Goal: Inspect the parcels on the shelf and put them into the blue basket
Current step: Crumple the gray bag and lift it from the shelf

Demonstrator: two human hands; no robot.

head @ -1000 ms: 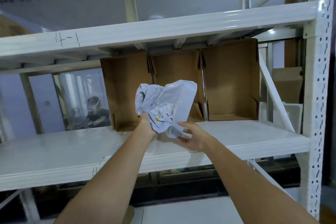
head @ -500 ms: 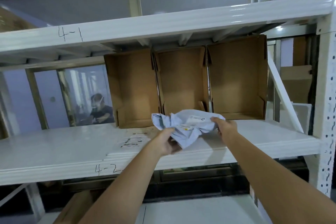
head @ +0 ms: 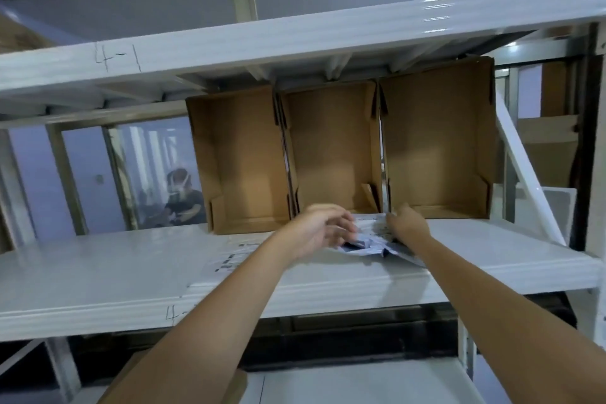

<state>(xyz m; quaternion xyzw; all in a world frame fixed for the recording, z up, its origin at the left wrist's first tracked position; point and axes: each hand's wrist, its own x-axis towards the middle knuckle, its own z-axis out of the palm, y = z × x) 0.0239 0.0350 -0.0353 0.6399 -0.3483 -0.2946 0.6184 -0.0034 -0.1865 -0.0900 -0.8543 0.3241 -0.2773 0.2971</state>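
Observation:
A crumpled grey-white mailer parcel (head: 370, 241) with a printed label lies on the white shelf (head: 98, 275), in front of the middle cardboard box. My left hand (head: 323, 229) curls over its left end. My right hand (head: 408, 223) grips its right end, fingers pressed onto the label. A second flat white parcel (head: 229, 261) with a label lies on the shelf just left of my left forearm. The blue basket is not in view.
Three open cardboard boxes (head: 439, 141) stand on their sides at the back of the shelf. The upper shelf beam (head: 229, 46) marked 4-1 hangs close above. A diagonal brace (head: 524, 174) and an upright post stand at right. A person (head: 183, 200) sits behind the rack.
Both hands lowered the parcel from in front of the boxes down onto the shelf, turning it flat. The flat parcel on the left came into view.

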